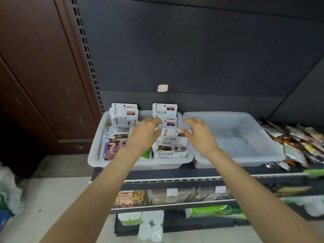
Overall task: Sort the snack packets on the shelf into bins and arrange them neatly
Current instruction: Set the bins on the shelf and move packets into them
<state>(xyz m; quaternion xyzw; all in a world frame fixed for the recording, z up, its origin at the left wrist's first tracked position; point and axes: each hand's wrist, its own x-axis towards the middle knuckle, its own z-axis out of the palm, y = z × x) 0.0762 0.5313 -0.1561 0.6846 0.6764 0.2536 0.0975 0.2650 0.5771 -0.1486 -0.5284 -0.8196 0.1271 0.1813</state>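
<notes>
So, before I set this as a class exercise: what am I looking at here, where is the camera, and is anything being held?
There is no machine. A person wears a camera on the head, looking forward and down, so the single picture shows their own two bare arms reaching out. The left hand and right hand hover over white snack packets standing in the left bin on a dark shelf. Their fingers are loosely spread by the packets; a firm grip on anything is not visible. The right bin looks empty. Brown loose packets lie further right on the shelf.
</notes>
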